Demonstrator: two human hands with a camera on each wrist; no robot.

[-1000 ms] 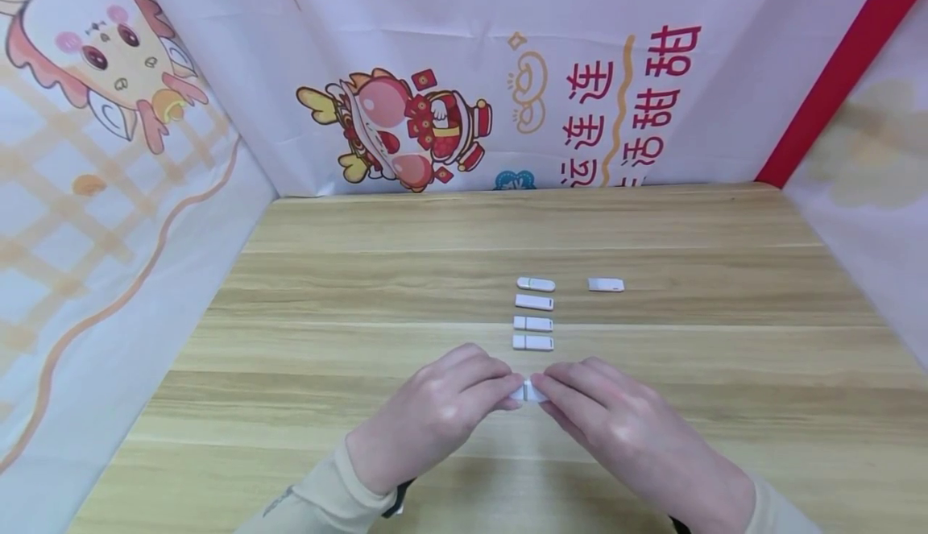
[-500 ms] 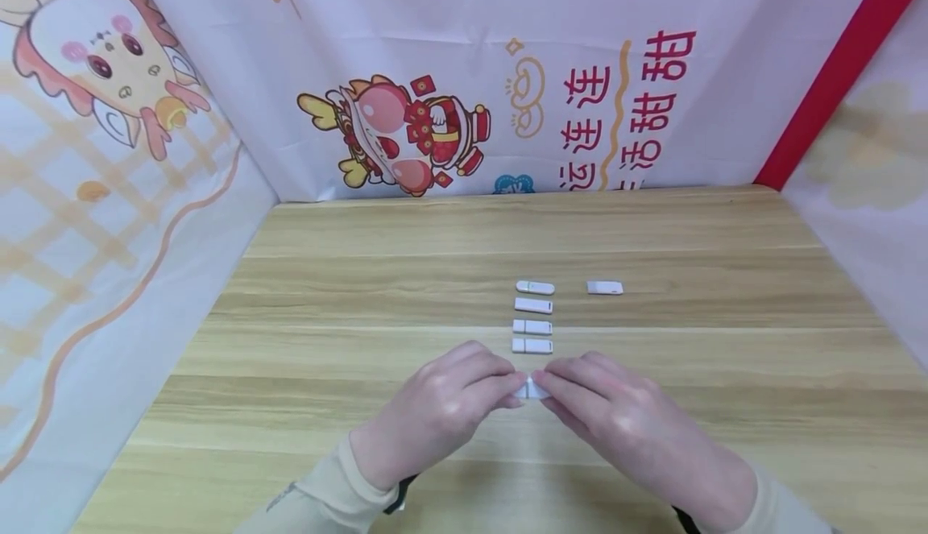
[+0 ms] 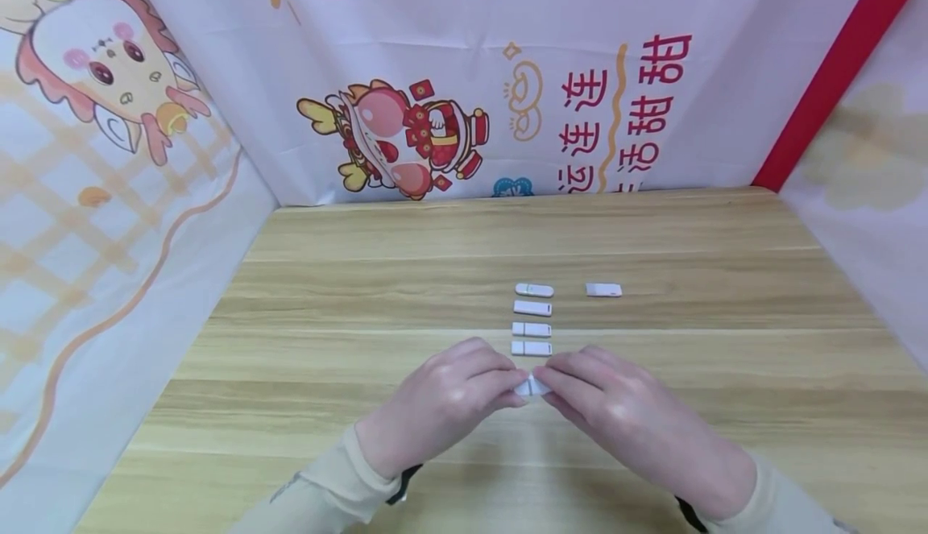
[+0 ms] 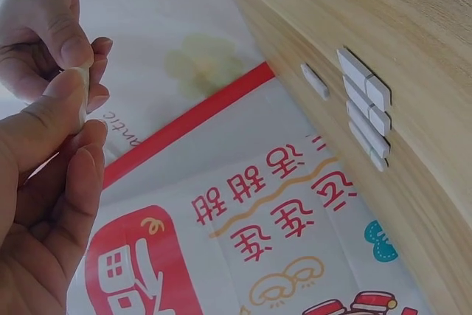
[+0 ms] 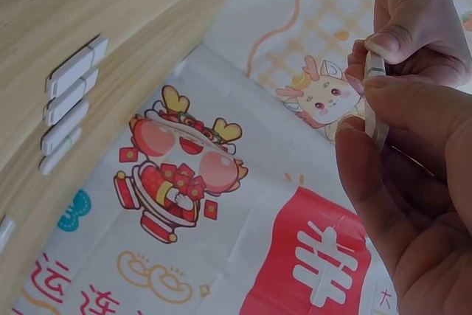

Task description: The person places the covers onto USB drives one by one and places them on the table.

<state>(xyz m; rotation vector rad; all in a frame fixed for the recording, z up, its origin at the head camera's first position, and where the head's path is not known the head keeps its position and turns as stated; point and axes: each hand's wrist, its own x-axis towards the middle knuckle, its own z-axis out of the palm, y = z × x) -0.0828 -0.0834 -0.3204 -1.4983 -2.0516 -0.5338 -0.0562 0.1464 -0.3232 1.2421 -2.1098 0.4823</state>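
A small white USB flash drive (image 3: 532,386) is held between my two hands, close in front of a row of similar drives. My left hand (image 3: 453,393) pinches its left end between thumb and fingers. The other end is pinched by my right hand (image 3: 627,413). In the right wrist view a thin grey band crosses the held flash drive (image 5: 374,64); much of its body is hidden by fingertips. Just beyond the hands, several white flash drives lie side by side in a column, from the nearest drive (image 3: 532,349) to a round-ended drive (image 3: 534,290) at the far end.
One more white flash drive (image 3: 603,289) lies apart, right of the column's far end. The wooden table (image 3: 326,300) runs back to a printed cloth (image 3: 449,35) at the rear, with cloth on the left and right sides too.
Both hands, with the flash drive between them, have shifted slightly forward toward the column. The head view has tilted up a little. The drives on the table have stayed in place.
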